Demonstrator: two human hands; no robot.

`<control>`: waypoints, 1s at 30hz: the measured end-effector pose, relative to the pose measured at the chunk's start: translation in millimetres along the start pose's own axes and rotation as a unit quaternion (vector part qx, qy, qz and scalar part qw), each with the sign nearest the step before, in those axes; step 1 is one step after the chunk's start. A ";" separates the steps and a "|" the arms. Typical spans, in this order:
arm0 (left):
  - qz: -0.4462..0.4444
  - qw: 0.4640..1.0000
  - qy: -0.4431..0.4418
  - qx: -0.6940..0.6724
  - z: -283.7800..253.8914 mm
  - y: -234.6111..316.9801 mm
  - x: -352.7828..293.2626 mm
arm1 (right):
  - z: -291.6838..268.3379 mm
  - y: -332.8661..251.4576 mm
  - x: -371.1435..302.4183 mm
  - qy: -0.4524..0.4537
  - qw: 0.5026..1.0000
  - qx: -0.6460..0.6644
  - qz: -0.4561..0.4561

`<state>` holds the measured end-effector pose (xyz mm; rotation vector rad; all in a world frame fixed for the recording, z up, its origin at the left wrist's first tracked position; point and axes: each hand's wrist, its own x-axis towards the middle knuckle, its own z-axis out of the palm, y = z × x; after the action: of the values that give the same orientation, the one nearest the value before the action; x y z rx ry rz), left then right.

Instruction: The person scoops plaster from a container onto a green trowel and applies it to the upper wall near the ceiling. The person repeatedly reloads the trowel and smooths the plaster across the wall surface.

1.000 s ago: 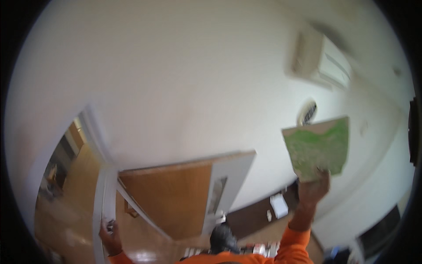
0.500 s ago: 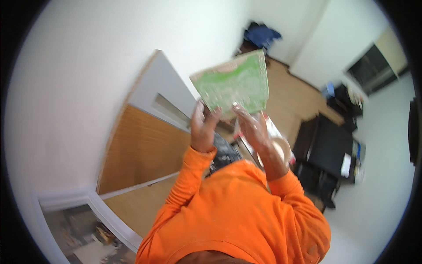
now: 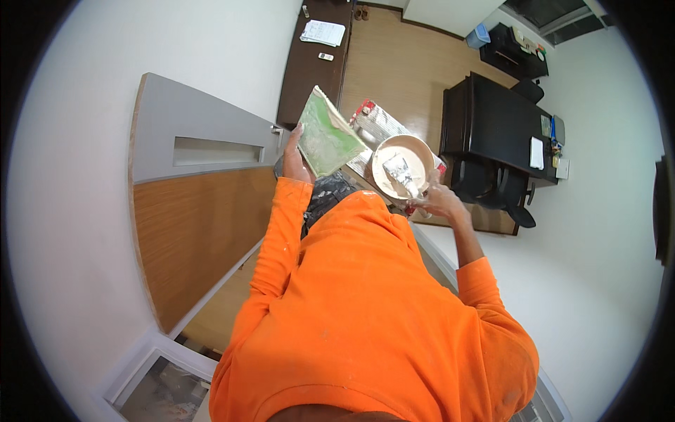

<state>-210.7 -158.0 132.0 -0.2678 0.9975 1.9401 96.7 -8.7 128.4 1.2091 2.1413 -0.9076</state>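
My left hand (image 3: 296,160) is closed on the lower left edge of a green board (image 3: 325,137), smeared with whitish paste and tilted in front of me. To its right stands a round cream bucket (image 3: 380,156). A putty knife (image 3: 398,171) with a broad, paste-covered blade lies over the bucket's mouth, its handle end toward me. My right hand (image 3: 441,201) is closed around that end at the bucket's near right rim. Both hands have whitish smears. The fingers of the right hand are partly blurred.
Beneath the bucket is a red-and-white box-like support (image 3: 383,119). A grey-and-wood door (image 3: 204,211) stands open on the left. Beyond it is a dark table (image 3: 299,77) with papers. A black desk (image 3: 499,119) and chairs (image 3: 492,179) stand right. Black plastic (image 3: 328,200) lies below the board.
My right hand has left the green board and moved down right to the bucket, now gripping the putty knife. The board has shifted left and tilted in my left hand. The view has turned.
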 end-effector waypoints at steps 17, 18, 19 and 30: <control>-0.300 0.938 -0.158 -0.075 -61.5 -94.3 -3.5 | -34.7 -94.8 -14.3 0.042 0.989 -0.136 0.038; -0.313 0.927 -0.183 -0.093 -64.5 -99.6 -3.1 | -28.7 -100.0 -13.0 0.039 0.990 -0.135 0.022; -0.308 0.940 -0.108 -0.095 -62.2 -107.7 -3.8 | -20.5 -102.2 -12.1 0.033 0.990 -0.135 0.007; -0.289 0.931 -0.156 -0.156 -72.1 -122.3 0.2 | -16.1 -130.8 -13.2 -0.045 0.992 -0.087 -0.084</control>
<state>-126.8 -179.0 19.3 -0.3711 0.3376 1.5189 -13.5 -53.1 187.1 0.8978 2.2233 -0.8094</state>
